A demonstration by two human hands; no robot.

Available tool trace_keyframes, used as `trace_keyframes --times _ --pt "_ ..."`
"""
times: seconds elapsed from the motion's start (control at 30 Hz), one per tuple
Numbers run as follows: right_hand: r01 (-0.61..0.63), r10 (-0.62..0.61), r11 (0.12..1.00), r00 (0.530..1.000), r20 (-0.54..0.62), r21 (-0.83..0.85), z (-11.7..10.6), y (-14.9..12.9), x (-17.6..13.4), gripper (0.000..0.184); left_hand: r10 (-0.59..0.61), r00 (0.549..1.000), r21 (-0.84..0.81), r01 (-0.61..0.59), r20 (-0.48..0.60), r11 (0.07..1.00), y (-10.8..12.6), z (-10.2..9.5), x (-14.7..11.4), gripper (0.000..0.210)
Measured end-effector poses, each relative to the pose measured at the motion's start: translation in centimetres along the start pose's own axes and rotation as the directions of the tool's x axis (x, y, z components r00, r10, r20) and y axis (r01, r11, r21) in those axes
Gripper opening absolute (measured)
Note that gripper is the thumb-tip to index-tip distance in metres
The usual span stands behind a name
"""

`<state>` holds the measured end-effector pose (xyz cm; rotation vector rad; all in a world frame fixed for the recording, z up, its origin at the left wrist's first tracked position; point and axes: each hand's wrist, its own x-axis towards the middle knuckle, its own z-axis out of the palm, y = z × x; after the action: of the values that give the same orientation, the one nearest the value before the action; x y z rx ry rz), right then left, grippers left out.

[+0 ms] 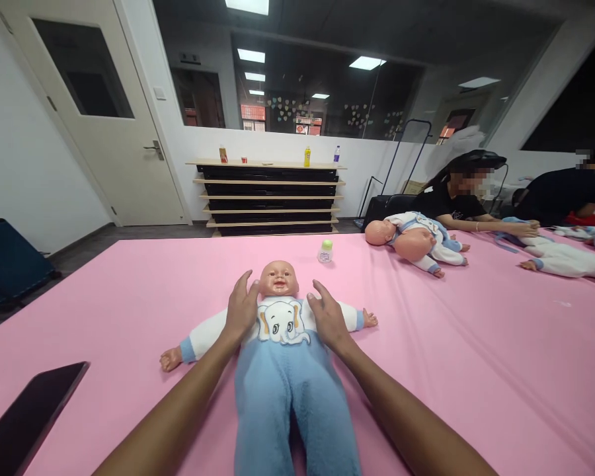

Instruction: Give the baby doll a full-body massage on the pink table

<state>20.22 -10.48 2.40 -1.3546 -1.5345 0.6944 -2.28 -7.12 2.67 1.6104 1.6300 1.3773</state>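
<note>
A baby doll (292, 370) lies on its back on the pink table cover (456, 383), its head away from me and its arms spread wide. It wears a blue and white outfit with an elephant on the chest. My left hand (242, 307) is at the doll's shoulder on the left, fingers extended beside its head. At the opposite shoulder is my right hand (327, 314), also with fingers extended and nothing in its grasp. Whether the palms press on the doll or hover just over it, I cannot tell. A small bottle with a green cap (326, 252) stands beyond the doll.
A dark phone (34, 416) lies at the left. Two more dolls (416, 241) lie together at the back right. Further right, a person in a dark cap (456, 198) handles another doll (560, 254), with a second person (560, 188) beyond. A shelf (272, 198) stands behind the table.
</note>
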Motion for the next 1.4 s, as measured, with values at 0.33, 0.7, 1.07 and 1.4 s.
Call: trace_keyframes --times 0.33,0.7,1.07,1.4 --pt "-0.123 0.204 0.896 0.968 -0.148 0.426 5.6 0.2 9.9 0.053 -0.041 0.999 -0.304 0.034 -0.017 0.952 -0.7 5.4 8.4 0.047" --pt "-0.046 0.028 0.839 0.999 0.042 0.542 8.3 2.7 11.4 0.052 0.026 0.977 -0.547 0.098 0.213 0.831 -3.9 5.9 8.0 0.053" --pt "-0.158 0.009 0.740 0.974 0.225 0.654 7.5 2.9 10.7 0.064 -0.002 0.912 -0.604 0.274 0.411 0.748 -3.5 4.8 7.6 0.070" --pt "-0.216 0.035 0.627 0.968 0.250 0.748 8.1 3.4 11.1 0.051 -0.010 0.901 -0.701 0.345 0.434 0.624 -3.9 5.0 7.7 0.057"
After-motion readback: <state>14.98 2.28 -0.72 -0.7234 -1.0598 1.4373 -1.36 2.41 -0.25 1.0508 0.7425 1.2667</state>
